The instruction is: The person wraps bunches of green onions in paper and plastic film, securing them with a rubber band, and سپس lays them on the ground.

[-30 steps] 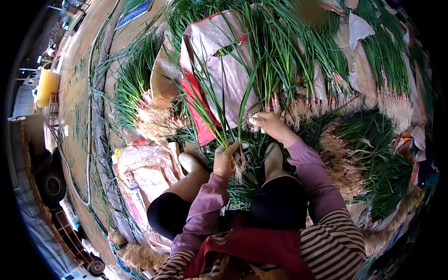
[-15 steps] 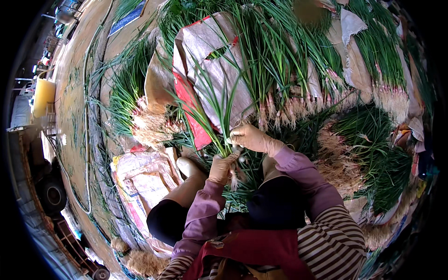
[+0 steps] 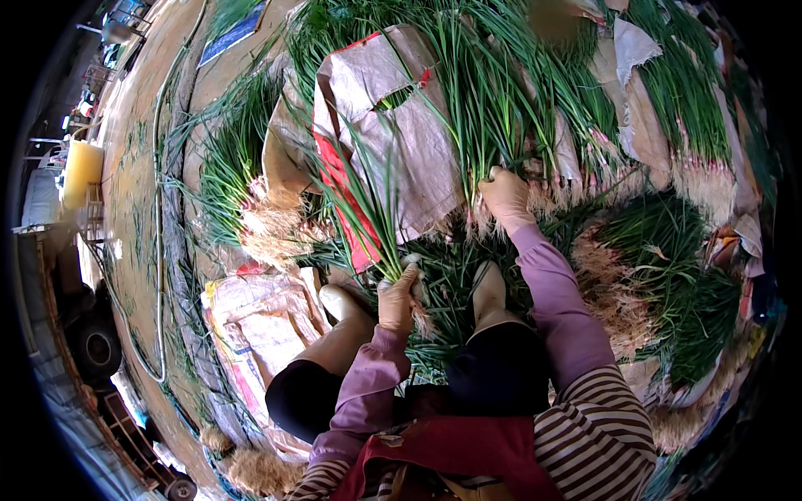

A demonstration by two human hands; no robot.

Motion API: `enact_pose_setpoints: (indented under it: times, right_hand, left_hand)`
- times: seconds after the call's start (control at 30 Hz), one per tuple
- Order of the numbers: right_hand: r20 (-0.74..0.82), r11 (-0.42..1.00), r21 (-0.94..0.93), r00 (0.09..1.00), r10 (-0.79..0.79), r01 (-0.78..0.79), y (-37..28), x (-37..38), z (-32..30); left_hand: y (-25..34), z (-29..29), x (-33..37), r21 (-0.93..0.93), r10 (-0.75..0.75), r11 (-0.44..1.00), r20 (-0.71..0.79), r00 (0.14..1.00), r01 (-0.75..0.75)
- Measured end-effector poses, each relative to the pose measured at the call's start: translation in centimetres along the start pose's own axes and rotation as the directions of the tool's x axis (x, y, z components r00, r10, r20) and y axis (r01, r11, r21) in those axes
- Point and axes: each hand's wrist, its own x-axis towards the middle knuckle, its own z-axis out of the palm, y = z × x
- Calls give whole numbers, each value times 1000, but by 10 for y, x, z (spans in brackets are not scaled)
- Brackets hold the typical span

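My gloved left hand point(image 3: 396, 302) is closed round a small bunch of green onions point(image 3: 386, 242). Their white root ends hang below the fist and the green leaves lean up and away over a woven sack point(image 3: 397, 159). Farther out, my gloved right hand point(image 3: 505, 194) reaches into a long row of green onions point(image 3: 476, 108). Its fingers are bent at the pale stems, just above the tangled roots; I cannot make out exactly which stalks they grip.
At the left lies another pile of green onions point(image 3: 238, 159). A folded sack point(image 3: 259, 326) rests beside my left leg. On the right is a heap of green onions point(image 3: 647, 275) with brown roots. A hose point(image 3: 157, 250) runs along the wet floor, and a yellow container point(image 3: 81, 174) stands far left.
My right hand has left the bunch and moved away to the right, to the row of green onions. My left hand keeps its bunch, almost in place.
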Motion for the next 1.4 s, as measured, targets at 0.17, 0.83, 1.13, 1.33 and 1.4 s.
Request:
enact_pose_setpoints:
  times: [0.17, 0.83, 1.13, 1.33, 1.4]
  right_hand:
    - [379, 776, 618, 816, -436, 127, -12, -79, -2]
    - [224, 973, -204, 973, -56, 103, -10, -4, 26]
    - [529, 746, 651, 787, -318, -137, -24, -77, 27]
    - [640, 554, 716, 716, -278, -425, -35, -90, 17]
    - [557, 638, 726, 763, -327, -257, -31, -94, 21]
  left_hand:
    - [-7, 4, 1, -1, -76, 997, 122, 990, 76]
    - [6, -14, 8, -254, -40, 956, 389, 920, 149]
    - [3, 12, -4, 161, -71, 985, 65, 995, 60]
    - [-8, 4, -2, 112, -90, 991, 109, 990, 77]
    - [-10, 5, -3, 45, -111, 993, 102, 989, 107]
